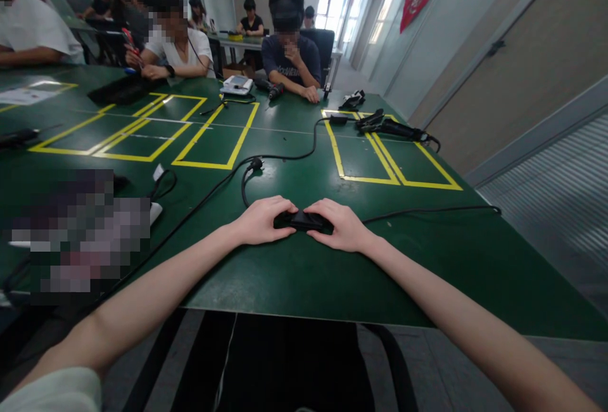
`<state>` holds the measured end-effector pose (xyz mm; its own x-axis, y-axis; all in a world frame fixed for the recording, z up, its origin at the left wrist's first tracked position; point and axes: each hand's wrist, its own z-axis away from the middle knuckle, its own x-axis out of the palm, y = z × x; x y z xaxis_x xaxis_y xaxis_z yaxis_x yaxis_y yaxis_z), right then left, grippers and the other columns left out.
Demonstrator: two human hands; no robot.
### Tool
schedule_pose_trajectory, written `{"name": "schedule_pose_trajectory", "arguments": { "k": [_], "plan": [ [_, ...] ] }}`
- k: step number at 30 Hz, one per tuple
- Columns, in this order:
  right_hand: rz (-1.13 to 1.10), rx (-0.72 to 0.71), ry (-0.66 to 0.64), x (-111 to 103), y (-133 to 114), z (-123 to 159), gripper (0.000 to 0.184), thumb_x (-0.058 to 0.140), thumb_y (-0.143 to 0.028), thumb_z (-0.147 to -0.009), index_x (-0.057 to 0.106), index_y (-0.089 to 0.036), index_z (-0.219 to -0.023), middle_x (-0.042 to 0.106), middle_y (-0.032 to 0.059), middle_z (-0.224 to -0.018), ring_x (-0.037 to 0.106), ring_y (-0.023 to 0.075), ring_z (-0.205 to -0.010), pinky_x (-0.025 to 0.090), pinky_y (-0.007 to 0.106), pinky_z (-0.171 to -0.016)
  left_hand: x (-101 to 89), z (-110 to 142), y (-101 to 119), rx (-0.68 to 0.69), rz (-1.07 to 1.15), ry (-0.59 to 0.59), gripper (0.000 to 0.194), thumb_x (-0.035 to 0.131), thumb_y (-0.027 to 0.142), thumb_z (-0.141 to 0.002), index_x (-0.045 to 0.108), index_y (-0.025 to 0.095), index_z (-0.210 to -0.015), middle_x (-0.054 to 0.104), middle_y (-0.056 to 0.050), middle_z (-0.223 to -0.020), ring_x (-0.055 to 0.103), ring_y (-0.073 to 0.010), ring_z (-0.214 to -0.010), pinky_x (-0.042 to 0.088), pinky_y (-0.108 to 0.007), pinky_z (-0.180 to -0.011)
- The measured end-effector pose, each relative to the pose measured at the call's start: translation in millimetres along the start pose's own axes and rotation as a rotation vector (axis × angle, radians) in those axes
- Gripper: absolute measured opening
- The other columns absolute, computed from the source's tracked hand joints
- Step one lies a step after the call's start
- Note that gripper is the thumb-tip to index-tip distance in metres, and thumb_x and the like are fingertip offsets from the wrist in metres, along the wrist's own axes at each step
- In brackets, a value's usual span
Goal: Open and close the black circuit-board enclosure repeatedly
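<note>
A black power adapter (304,220) lies level, low over the green table (266,285), in front of me. My left hand (263,220) is closed around its left end, thumb on the near side and fingers on the far side. In the same way my right hand (344,227) grips the right end. Both ends of the adapter are partly hidden by my fingers. From my left hand a short black cord curves away to a plug (256,163). Beyond my right hand a thin black cable (427,210) runs to the right.
Another cable (209,191) crosses the table left of my hands. Yellow tape outlines (370,179) mark the tabletop. Black tools (392,128) lie far right; a drill (275,90) and a white device (236,85) lie farther back. Blurred items (90,234) are at left. Several people sit beyond.
</note>
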<state>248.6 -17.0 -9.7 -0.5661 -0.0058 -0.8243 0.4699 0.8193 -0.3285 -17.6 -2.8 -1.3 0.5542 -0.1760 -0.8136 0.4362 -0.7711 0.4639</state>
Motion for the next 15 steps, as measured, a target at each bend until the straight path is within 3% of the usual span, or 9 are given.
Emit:
{"name": "schedule_pose_trajectory", "arguments": {
  "k": [15],
  "plan": [
    [0.086, 0.05, 0.045, 1.4, -6.7, 0.3, 0.031, 0.066, -0.031, -0.094, 0.064, -0.021, -0.122, 0.072, 0.0106, -0.106, 0.068, 0.0259, -0.094, 0.057, 0.038, -0.08, 3.9, -1.0, -3.5, -0.005, -0.002, 0.037, 0.026, 0.074, 0.025, -0.086, 0.063, 0.022, -0.109, 0.073, -0.005, -0.105, 0.071, -0.0233, -0.095, 0.057, -0.036, -0.085]
  ]
}}
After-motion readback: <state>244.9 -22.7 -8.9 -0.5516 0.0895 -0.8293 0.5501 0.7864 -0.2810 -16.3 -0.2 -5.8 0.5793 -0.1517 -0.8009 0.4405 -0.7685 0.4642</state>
